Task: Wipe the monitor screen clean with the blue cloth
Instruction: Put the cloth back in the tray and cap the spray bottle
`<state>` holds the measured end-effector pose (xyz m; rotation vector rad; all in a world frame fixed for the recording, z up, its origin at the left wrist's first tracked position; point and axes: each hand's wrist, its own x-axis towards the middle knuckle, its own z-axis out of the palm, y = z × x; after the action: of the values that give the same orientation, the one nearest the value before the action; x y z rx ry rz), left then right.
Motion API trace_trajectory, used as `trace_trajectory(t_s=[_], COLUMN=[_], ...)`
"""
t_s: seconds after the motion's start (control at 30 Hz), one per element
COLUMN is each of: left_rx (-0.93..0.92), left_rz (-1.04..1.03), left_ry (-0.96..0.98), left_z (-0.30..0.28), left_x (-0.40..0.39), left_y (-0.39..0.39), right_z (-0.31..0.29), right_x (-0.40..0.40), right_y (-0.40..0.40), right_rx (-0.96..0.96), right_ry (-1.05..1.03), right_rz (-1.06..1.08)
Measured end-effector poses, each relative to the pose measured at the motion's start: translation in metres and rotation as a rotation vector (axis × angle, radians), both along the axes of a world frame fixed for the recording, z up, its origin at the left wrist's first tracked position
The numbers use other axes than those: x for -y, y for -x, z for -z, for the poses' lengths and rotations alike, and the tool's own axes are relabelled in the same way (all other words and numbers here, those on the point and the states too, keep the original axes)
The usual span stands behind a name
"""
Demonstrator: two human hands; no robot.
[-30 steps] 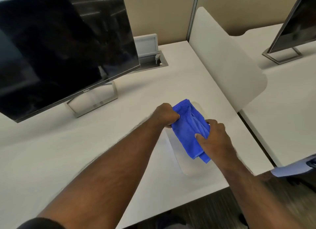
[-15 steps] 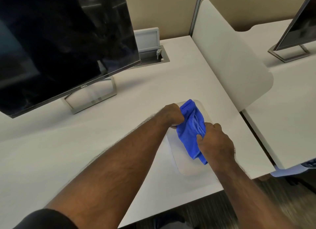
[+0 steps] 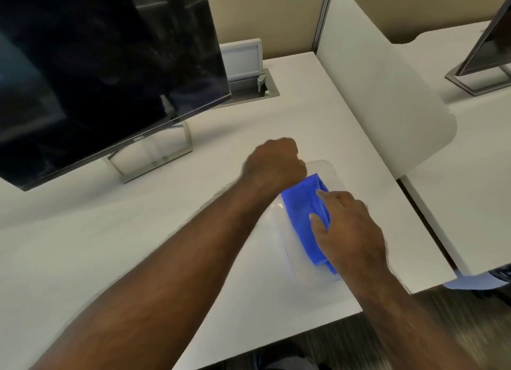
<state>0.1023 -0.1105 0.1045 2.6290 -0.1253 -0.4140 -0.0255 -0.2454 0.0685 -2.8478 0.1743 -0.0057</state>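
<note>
The dark Dell monitor (image 3: 96,65) stands on its stand at the back left of the white desk (image 3: 124,245). The folded blue cloth (image 3: 300,206) lies on a pale translucent tray (image 3: 312,285) near the desk's front right. My right hand (image 3: 351,231) lies over the cloth's right side, fingers on top and its lower end under the palm. My left hand (image 3: 273,162) is a closed fist just up-left of the cloth, with nothing visible in it. It hovers well below the screen's lower right corner.
A white rounded divider panel (image 3: 381,93) stands along the desk's right side. An open cable box with a raised lid (image 3: 249,73) sits behind the monitor's right edge. A second monitor (image 3: 489,37) stands on the neighbouring desk. The front edge drops to dark carpet.
My left hand has let go of the cloth and drawn up-left as a fist. The cloth now lies folded narrower on the tray under my right hand.
</note>
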Motion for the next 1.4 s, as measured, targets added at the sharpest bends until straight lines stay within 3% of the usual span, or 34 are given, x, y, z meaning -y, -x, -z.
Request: trace_trajectory(t_s=[0.13, 0.33, 0.47, 0.6, 0.8, 0.93, 1.0, 1.13, 1.2, 1.33, 1.4], left_rx=[0.202, 0.175, 0.074, 0.122, 0.255, 0.233, 0.234, 0.193, 0.193, 0.137, 0.099], left_rz=[-0.131, -0.221, -0.178, -0.056, 0.066, 0.100, 0.050, -0.386, -0.503, -0.475, -0.441], left_ry=[0.051, 0.006, -0.072, -0.159, -0.261, -0.236, -0.145, 0.395, 0.626, 1.012, 1.094], left_z=[0.008, 0.071, 0.106, 0.126, 0.141, 0.145, 0.144, 0.109, 0.086, 0.047, 0.037], left_x=[-0.060, -0.142, -0.161, -0.162, -0.157, -0.156, -0.156, -0.161, -0.166, -0.170, -0.169], left_y=[0.014, 0.059, 0.096, 0.119, 0.127, 0.121, 0.118, 0.104, 0.096, 0.096, 0.098], right_z=[0.005, 0.031, 0.052, 0.063, 0.072, 0.076, 0.074, 0.061, 0.053, 0.038, 0.033], right_x=[-0.028, -0.083, -0.111, -0.129, -0.140, -0.140, -0.138, -0.128, -0.122, -0.117, -0.116], right_y=[-0.004, -0.007, -0.011, -0.020, -0.028, -0.028, -0.027, -0.023, -0.019, -0.012, -0.009], right_rx=[0.103, -0.007, -0.183, -0.261, -0.186, -0.141, -0.128, -0.077, -0.118, -0.185, -0.183], right_ry=[-0.330, -0.718, -0.675, -0.660, -0.598, -0.615, -0.614, -0.596, -0.624, -0.629, -0.638], right_rz=[-0.184, -0.208, -0.169, -0.077, 0.001, -0.012, -0.052, -0.178, -0.239, -0.334, -0.356])
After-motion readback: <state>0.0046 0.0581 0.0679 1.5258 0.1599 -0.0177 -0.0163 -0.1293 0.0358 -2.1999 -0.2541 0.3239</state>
